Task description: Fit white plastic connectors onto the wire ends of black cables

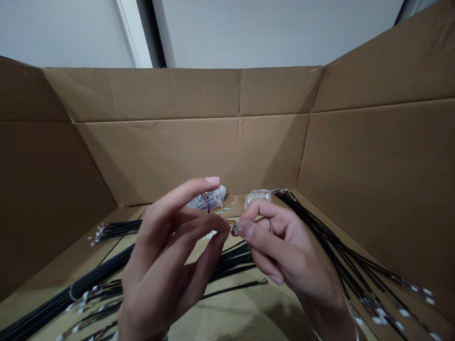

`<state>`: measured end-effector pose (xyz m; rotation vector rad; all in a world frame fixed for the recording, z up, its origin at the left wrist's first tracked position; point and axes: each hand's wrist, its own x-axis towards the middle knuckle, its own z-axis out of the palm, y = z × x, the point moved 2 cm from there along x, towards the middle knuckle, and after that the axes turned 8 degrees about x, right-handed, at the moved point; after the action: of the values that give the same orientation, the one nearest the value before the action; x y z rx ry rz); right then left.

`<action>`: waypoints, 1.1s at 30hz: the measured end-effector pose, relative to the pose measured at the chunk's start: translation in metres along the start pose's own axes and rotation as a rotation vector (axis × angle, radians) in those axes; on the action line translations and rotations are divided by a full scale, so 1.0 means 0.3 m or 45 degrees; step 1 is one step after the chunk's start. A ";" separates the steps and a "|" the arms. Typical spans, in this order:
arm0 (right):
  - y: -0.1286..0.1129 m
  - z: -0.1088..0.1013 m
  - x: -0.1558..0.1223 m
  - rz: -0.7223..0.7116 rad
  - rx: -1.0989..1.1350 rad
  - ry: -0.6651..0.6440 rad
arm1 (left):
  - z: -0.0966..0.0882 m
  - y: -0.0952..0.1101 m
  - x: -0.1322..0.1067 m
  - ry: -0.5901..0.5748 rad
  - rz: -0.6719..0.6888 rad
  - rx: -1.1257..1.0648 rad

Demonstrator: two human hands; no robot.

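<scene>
My left hand (167, 255) is closed in a pinch on thin coloured wires (231, 222), with its index finger stretched out above. Opposite it, my right hand (284, 246) pinches a small white connector (236, 228) between thumb and fingertips. The wires run into that connector, and the fingertips of both hands almost meet there. Fingers cover most of the connector, so its details are hidden. Beneath the hands lie black cables (232, 258), and one single cable (234, 288) ends in bare coloured wires.
Cardboard walls (163, 156) enclose the work area at the back and sides. Black cable bundles with white connectors lie at right (330, 246) and left (95, 282), and a shorter bundle (119, 229) sits farther back. Two clear plastic bags (216, 195) (259, 195) rest by the back wall.
</scene>
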<state>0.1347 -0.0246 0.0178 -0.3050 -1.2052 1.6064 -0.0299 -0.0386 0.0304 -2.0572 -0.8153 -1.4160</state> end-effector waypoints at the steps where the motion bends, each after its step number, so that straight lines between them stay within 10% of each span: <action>1: 0.003 -0.001 0.001 -0.004 -0.008 0.001 | 0.000 0.002 0.000 0.005 0.001 -0.009; 10: 0.002 -0.006 0.000 -0.096 -0.073 0.043 | 0.016 -0.030 -0.005 0.051 -0.051 -0.115; 25: -0.010 -0.028 -0.016 -0.919 -1.077 0.273 | 0.054 -0.070 0.002 0.015 -0.148 -0.256; 33: -0.022 -0.057 0.009 -0.840 -1.007 0.212 | 0.071 -0.061 0.016 -0.158 -0.121 -0.195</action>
<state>0.1496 -0.0134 0.0162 -0.4618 -1.5591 0.4886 -0.0282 -0.0101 0.0293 -2.2680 -0.8909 -1.4528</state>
